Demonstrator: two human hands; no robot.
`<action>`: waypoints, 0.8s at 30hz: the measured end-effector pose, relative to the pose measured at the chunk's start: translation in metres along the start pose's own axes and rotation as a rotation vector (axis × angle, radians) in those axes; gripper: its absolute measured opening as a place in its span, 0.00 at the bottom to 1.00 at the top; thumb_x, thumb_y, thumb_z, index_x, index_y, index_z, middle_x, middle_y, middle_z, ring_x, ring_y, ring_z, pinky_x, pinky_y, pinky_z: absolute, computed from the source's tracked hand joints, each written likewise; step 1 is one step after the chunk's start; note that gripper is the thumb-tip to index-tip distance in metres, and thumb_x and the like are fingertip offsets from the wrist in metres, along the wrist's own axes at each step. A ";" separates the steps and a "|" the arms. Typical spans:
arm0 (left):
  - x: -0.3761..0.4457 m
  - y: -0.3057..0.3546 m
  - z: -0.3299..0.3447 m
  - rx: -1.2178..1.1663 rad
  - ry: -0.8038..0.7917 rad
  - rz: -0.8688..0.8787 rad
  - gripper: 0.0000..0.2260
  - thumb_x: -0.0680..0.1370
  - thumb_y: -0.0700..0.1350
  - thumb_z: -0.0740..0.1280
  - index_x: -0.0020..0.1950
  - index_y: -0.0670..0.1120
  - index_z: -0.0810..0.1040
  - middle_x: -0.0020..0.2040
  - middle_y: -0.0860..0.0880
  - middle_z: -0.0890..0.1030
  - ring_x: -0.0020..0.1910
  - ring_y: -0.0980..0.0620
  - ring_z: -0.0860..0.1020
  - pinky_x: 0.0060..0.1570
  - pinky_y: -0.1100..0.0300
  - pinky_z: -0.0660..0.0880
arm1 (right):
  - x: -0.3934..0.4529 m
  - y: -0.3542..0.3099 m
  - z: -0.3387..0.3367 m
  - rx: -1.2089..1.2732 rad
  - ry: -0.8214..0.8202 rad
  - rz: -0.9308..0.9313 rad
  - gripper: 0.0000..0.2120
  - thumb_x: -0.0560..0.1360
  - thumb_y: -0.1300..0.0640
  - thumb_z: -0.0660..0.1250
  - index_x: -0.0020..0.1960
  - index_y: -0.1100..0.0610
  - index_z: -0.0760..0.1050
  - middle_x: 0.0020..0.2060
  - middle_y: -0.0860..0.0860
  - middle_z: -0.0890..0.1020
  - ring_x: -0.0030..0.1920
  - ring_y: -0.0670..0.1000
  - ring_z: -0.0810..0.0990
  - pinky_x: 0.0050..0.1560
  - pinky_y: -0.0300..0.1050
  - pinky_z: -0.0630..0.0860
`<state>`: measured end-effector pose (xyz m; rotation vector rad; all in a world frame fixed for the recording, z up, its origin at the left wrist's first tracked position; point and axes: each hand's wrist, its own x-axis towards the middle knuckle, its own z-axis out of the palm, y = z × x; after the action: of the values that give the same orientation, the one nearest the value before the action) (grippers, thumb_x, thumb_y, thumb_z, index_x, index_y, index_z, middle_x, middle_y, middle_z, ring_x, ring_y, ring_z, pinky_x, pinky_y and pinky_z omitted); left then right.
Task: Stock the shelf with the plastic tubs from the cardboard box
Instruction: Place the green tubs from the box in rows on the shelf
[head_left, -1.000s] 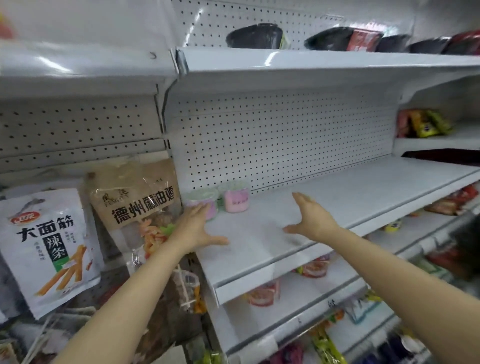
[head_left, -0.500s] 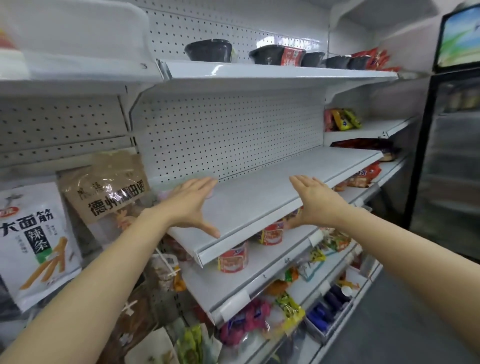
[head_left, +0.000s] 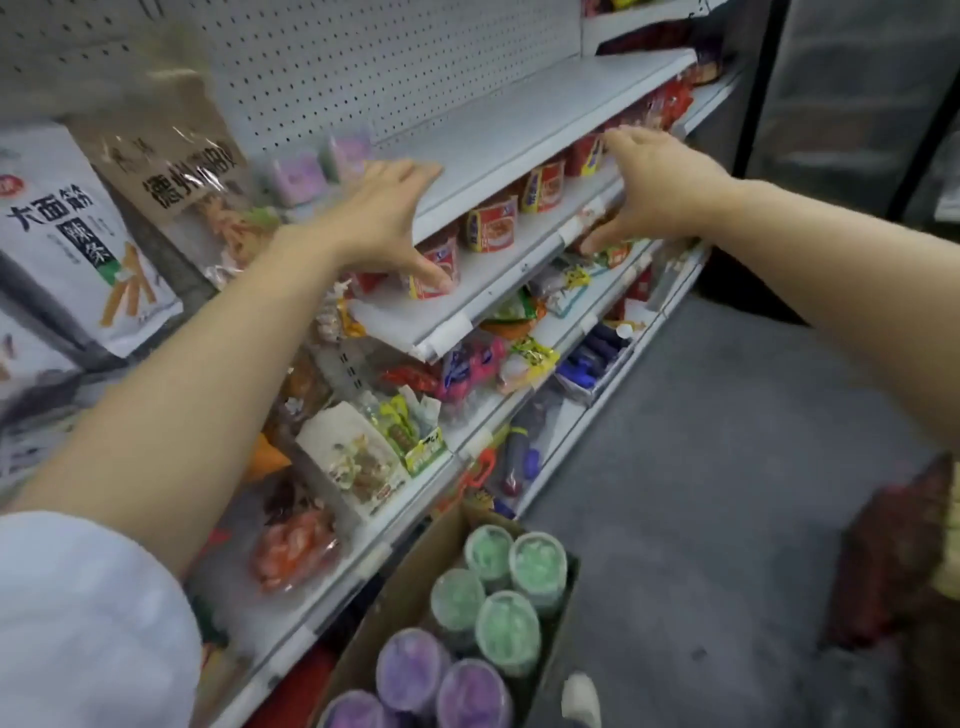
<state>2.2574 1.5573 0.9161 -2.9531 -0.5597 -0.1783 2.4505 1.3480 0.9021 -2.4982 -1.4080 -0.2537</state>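
Note:
Two pink plastic tubs (head_left: 322, 169) stand at the back left of the white shelf (head_left: 519, 119), against the pegboard. My left hand (head_left: 387, 213) hovers in front of the shelf's edge, fingers spread, holding nothing. My right hand (head_left: 654, 182) is out to the right of it, also spread and empty, in front of the shelf below. On the floor at the bottom sits the cardboard box (head_left: 415, 571) with several green-lidded tubs (head_left: 511, 577) and purple-lidded tubs (head_left: 441, 680) standing upright in it.
Red cups (head_left: 491, 226) line the shelf below the white one. Lower shelves hold mixed snack packets (head_left: 467, 369). Large snack bags (head_left: 67, 228) hang at the left. Grey floor (head_left: 727, 493) lies to the right, with a dark cooler door (head_left: 852, 93) beyond.
The view has tilted down, bringing the cardboard box into sight. Both hands have drawn back from the shelf top and now hover in front of its edge, still empty.

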 end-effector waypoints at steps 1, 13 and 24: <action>-0.008 0.003 0.006 -0.013 0.002 0.001 0.57 0.58 0.66 0.77 0.79 0.48 0.52 0.76 0.46 0.59 0.74 0.44 0.59 0.71 0.47 0.57 | -0.009 -0.002 0.004 0.011 -0.011 0.014 0.50 0.61 0.39 0.78 0.73 0.62 0.59 0.72 0.58 0.65 0.71 0.60 0.64 0.69 0.56 0.66; -0.073 -0.004 0.204 -0.117 -0.154 -0.042 0.51 0.62 0.68 0.74 0.77 0.49 0.57 0.74 0.50 0.64 0.71 0.47 0.65 0.68 0.50 0.66 | -0.073 -0.035 0.183 0.078 -0.235 0.094 0.55 0.63 0.38 0.76 0.76 0.62 0.52 0.74 0.59 0.61 0.73 0.60 0.60 0.72 0.54 0.60; -0.174 -0.007 0.464 -0.275 -0.483 -0.080 0.36 0.72 0.58 0.71 0.76 0.51 0.61 0.72 0.50 0.65 0.70 0.48 0.66 0.67 0.54 0.66 | -0.169 -0.058 0.426 0.141 -0.616 0.247 0.51 0.70 0.42 0.72 0.79 0.58 0.42 0.78 0.55 0.48 0.78 0.55 0.49 0.76 0.50 0.50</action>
<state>2.1363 1.5708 0.4357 -3.2496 -0.7624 0.5049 2.3239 1.3717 0.4586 -2.7069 -1.2161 0.6926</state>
